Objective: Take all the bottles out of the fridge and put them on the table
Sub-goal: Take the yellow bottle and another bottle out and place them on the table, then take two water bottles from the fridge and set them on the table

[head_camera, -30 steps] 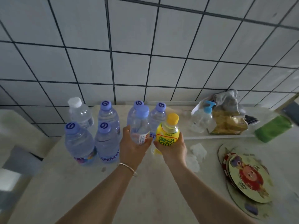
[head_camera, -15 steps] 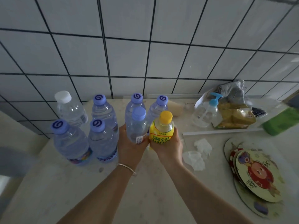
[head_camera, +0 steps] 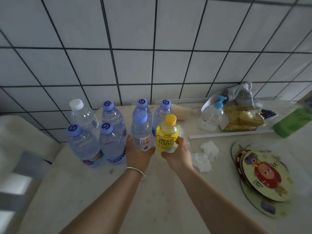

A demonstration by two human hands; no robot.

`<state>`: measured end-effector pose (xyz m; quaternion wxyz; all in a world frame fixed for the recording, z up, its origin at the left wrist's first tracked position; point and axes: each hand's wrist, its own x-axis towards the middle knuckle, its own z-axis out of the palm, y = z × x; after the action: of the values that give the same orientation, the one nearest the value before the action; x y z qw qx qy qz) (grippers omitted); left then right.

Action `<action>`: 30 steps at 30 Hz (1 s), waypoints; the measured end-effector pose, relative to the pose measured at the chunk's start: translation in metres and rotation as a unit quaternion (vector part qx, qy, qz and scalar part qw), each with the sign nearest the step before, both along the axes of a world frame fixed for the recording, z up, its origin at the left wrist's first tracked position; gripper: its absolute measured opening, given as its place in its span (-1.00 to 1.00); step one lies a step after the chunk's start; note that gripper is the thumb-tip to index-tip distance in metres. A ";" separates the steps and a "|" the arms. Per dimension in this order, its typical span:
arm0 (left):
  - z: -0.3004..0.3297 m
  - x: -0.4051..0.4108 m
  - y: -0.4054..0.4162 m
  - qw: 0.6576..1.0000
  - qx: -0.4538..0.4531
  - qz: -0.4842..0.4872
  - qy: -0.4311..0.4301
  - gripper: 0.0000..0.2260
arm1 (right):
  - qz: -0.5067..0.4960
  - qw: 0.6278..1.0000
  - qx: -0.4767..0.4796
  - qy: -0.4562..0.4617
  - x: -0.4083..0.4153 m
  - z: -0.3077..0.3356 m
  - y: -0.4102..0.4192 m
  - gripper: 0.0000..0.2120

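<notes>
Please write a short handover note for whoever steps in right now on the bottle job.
Left hand grips a clear water bottle; right hand grips the yellow drink bottle. Both bottles are upright, low at the table, beside six water bottles already standing by the tiled wall. Whether they rest on the table is unclear. Left: release both, then check the fridge, which is out of view.

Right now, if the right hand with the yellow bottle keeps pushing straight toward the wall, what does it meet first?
Probably the blue-capped water bottle directly behind the yellow bottle that the right hand holds. The gap between the two bottles is unclear from this view.
</notes>
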<state>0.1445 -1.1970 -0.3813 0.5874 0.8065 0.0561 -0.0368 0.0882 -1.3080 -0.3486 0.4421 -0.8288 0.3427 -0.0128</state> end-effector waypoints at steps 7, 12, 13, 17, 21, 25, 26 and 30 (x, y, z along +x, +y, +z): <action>0.057 -0.062 0.005 0.995 0.093 0.000 0.045 -0.32 | -0.001 0.999 0.003 -0.044 -0.060 0.059 0.002 -0.37; 0.116 -0.130 0.020 0.994 0.096 -0.053 0.019 -0.56 | 0.028 0.994 0.004 -0.104 -0.124 0.111 0.013 -0.40; 0.129 -0.147 0.023 0.995 0.084 -0.057 0.013 -0.59 | 0.037 0.993 0.003 -0.114 -0.139 0.121 0.018 -0.40; 0.167 -0.226 0.038 0.997 0.047 -0.062 -0.012 -0.54 | 0.069 0.987 -0.007 -0.145 -0.211 0.150 0.036 -0.42; 0.194 -0.311 0.061 0.999 0.018 -0.034 -0.024 -0.52 | 0.105 0.981 -0.015 -0.165 -0.289 0.175 0.057 -0.46; 0.207 -0.385 0.092 0.999 -0.045 0.014 -0.015 -0.57 | 0.150 0.974 -0.020 -0.169 -0.362 0.199 0.080 -0.48; 0.212 -0.402 0.100 0.998 -0.064 0.026 -0.011 -0.58 | 0.160 0.972 -0.020 -0.174 -0.378 0.205 0.086 -0.49; 0.231 -0.461 0.128 0.993 -0.094 0.046 -0.046 -0.62 | 0.189 0.962 -0.024 -0.196 -0.432 0.230 0.110 -0.54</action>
<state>-0.3164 -1.0688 -0.1499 0.6639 0.7449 0.0624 0.0225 -0.3434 -1.1977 -0.1189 0.4754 -0.8698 0.0864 -0.0995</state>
